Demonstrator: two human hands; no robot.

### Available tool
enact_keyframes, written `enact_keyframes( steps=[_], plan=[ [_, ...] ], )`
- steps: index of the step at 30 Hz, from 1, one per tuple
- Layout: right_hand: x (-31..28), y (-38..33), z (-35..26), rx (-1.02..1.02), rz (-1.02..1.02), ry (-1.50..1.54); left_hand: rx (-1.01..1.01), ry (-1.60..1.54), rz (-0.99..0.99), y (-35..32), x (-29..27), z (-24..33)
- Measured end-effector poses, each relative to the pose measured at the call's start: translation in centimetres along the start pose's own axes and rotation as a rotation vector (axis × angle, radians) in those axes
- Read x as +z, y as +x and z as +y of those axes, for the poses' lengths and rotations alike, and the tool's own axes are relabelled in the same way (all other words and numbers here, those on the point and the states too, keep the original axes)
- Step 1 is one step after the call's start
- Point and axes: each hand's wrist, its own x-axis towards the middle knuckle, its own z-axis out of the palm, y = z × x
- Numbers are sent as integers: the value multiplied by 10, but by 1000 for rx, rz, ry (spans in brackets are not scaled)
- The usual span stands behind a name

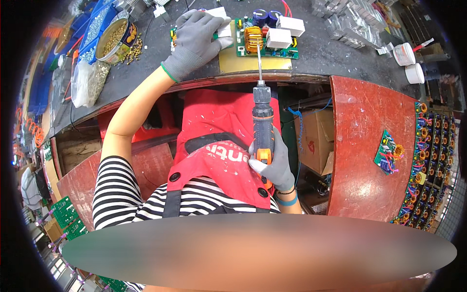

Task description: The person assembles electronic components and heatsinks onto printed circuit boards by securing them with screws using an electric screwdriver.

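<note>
- Step in hand, as I judge it: driving a screw into the board (265, 34), which lies on the surface (316, 58) at 12 o'clock, atop a yellow pad (243, 63).
- Left hand (197, 41) presses flat on the board's left end, fingers spread, clasping nothing.
- Right hand (272, 165) has its grip clenched round the screwdriver (262, 121); its bit meets the board by the copper coil (253, 39).
- The next move calls for a plumb bit and steady downward pressure.
- A tin of brass screws (114, 39) sits at 10 o'clock.

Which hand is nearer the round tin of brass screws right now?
Left. The left hand rests on the circuit board just beside the tin; the right hand grips the screwdriver off the bench.
</note>
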Motion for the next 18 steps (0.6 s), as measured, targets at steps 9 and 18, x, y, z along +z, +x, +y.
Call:
enact_keyframes(
  steps=[9,18],
  plan=[
    [4,8,-5,168,-32,186,44,19,-68,8,-14,10],
    [6,19,1,217,-52,276,79,18,-12,14,-12,8]
  ],
)
